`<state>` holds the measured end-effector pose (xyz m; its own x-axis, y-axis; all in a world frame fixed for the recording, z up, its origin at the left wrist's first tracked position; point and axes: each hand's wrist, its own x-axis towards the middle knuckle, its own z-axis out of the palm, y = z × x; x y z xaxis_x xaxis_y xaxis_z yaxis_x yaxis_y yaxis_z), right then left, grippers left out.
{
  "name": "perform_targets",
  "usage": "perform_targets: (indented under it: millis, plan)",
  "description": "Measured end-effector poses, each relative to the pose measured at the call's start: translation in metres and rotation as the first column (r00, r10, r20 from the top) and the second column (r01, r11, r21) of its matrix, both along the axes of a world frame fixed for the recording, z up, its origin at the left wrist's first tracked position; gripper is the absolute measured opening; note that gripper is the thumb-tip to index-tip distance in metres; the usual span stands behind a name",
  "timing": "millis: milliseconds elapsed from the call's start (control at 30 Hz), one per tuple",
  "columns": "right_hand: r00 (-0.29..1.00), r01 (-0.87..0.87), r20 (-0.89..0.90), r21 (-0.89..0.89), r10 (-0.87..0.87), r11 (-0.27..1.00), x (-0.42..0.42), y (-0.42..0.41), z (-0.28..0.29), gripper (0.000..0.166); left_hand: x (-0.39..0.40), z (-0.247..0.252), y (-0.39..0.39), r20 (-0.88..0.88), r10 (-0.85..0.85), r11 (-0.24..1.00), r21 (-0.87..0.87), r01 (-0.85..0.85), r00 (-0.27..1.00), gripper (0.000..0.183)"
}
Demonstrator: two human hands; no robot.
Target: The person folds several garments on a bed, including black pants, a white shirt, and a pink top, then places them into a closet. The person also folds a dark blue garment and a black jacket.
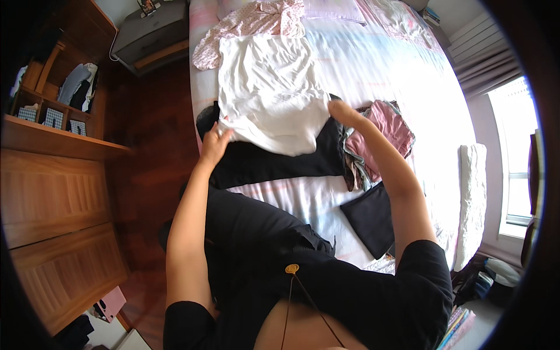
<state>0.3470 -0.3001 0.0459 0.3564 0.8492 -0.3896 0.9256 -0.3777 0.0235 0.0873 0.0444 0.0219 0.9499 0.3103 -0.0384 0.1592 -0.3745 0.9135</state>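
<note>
A white cloth garment (271,83) is spread out before me on the bed (363,52). My left hand (216,141) pinches its near left edge, and my right hand (344,113) grips its right side, the fingertips partly hidden. Between them the near part of the cloth sags in loose folds. Black folded clothing (280,164) lies under the near end of the white garment. Just past my right forearm is a pile of folded clothes with a pink garment (389,127) on top.
A folded black cloth (372,218) lies on the bed by my right arm. Beyond the white garment is a patterned pink garment (258,19). To the left stand an open wooden wardrobe (65,135) and a grey nightstand (151,35). A rolled white quilted cloth (472,205) lies along the right edge.
</note>
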Motion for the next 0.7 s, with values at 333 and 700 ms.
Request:
perform_targets:
  millis: [333, 700]
  plan:
    - [0.516, 0.851, -0.856, 0.509, -0.028, 0.127, -0.007, 0.017, 0.128, 0.039, 0.025, 0.149, 0.028, 0.451, 0.244, 0.790, -0.606, 0.094, 0.858, 0.053]
    - [0.129, 0.856, -0.979, 0.028, -0.160, 0.516, -0.179, -0.094, 0.114, 0.035, -0.147, 0.157, -0.026, 0.216, -0.327, 0.584, -0.719, 0.376, 0.920, 0.027]
